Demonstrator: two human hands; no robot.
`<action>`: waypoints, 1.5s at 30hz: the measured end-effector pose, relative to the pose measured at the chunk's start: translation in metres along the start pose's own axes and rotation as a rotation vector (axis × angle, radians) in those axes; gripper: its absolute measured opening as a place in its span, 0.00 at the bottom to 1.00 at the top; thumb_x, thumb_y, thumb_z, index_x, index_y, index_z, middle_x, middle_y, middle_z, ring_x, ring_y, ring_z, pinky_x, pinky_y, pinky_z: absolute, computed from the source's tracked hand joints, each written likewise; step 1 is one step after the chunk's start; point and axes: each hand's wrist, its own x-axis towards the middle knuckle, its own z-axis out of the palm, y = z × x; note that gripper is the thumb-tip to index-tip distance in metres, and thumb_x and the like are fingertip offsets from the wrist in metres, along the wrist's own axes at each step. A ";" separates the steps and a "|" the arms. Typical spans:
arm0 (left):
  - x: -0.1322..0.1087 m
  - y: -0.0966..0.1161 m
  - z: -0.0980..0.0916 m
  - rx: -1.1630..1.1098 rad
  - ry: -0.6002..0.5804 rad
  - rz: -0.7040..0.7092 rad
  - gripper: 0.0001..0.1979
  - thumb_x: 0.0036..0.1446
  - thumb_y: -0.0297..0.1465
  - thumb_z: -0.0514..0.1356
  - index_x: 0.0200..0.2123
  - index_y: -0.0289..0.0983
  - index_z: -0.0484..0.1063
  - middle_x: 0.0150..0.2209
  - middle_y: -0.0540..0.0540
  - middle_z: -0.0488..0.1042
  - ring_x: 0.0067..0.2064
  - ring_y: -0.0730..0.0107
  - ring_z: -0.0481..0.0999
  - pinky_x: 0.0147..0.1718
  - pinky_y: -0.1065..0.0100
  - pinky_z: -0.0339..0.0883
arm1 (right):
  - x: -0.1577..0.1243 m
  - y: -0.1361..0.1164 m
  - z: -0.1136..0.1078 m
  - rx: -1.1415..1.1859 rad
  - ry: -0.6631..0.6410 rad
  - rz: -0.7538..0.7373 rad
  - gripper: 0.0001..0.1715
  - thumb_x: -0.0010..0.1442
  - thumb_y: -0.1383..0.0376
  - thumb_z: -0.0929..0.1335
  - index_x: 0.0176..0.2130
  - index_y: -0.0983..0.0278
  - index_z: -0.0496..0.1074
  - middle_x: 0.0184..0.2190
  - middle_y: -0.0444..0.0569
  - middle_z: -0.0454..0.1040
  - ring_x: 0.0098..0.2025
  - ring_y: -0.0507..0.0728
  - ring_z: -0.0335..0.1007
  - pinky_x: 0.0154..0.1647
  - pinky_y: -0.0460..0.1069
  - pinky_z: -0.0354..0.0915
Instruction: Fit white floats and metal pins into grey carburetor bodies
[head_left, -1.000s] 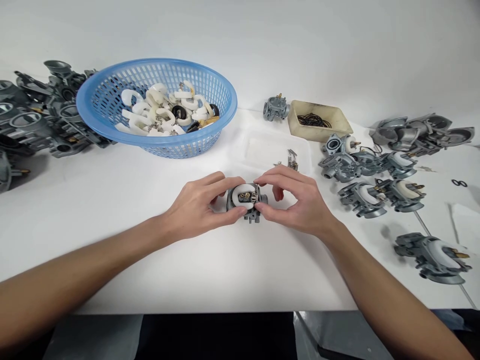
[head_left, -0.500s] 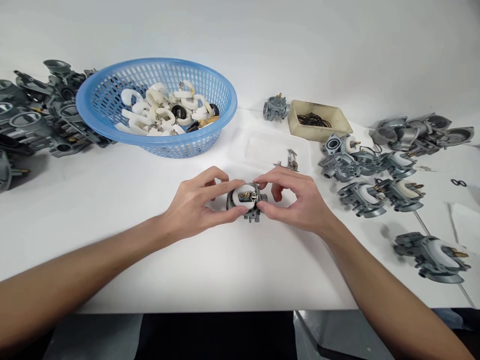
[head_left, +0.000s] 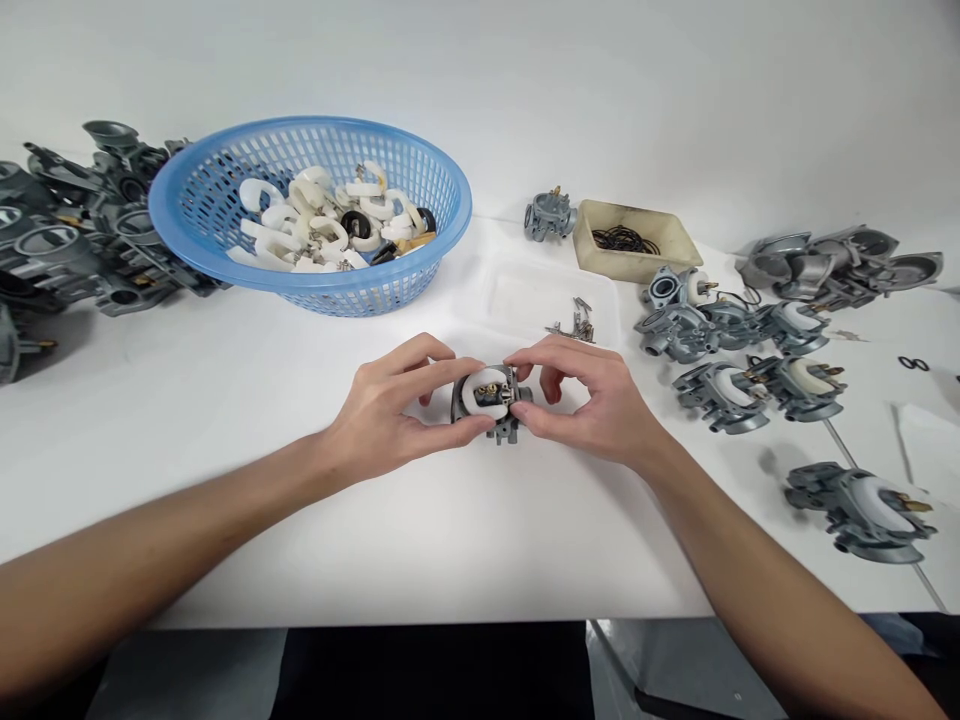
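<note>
A small grey metal carburetor body (head_left: 491, 400) with a white horseshoe-shaped float on top rests on the white table (head_left: 262, 420) at the centre. My left hand (head_left: 397, 405) grips its left side with thumb below and fingers above. My right hand (head_left: 585, 395) pinches its right side, index finger and thumb closed at the float's hinge end. Whether a small pin sits between those fingertips I cannot make out.
A blue basket (head_left: 442, 215) of white floats stands at the back left, beside a pile of grey castings (head_left: 67, 240). A clear tray (head_left: 525, 290) with small metal pins, a beige tray (head_left: 675, 245) of black rings and several float-fitted carburetors (head_left: 724, 395) lie right.
Both hands stay on the carburetor; my fingers have shifted only slightly, and the view has drifted a little.
</note>
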 end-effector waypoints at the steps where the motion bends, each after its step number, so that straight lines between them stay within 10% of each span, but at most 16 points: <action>1: 0.000 0.000 0.000 0.001 -0.001 0.001 0.18 0.58 0.39 0.70 0.48 0.36 0.77 0.36 0.47 0.73 0.29 0.77 0.68 0.27 0.72 0.70 | 0.000 0.000 0.000 -0.001 -0.001 0.001 0.19 0.57 0.67 0.75 0.49 0.61 0.76 0.38 0.45 0.76 0.28 0.49 0.63 0.30 0.49 0.66; 45: 0.000 -0.001 -0.001 0.030 -0.016 0.004 0.17 0.59 0.41 0.68 0.48 0.38 0.77 0.35 0.47 0.74 0.28 0.77 0.68 0.28 0.72 0.69 | -0.001 -0.003 0.003 0.030 0.005 0.017 0.11 0.55 0.70 0.72 0.41 0.61 0.74 0.35 0.43 0.73 0.28 0.49 0.64 0.29 0.48 0.64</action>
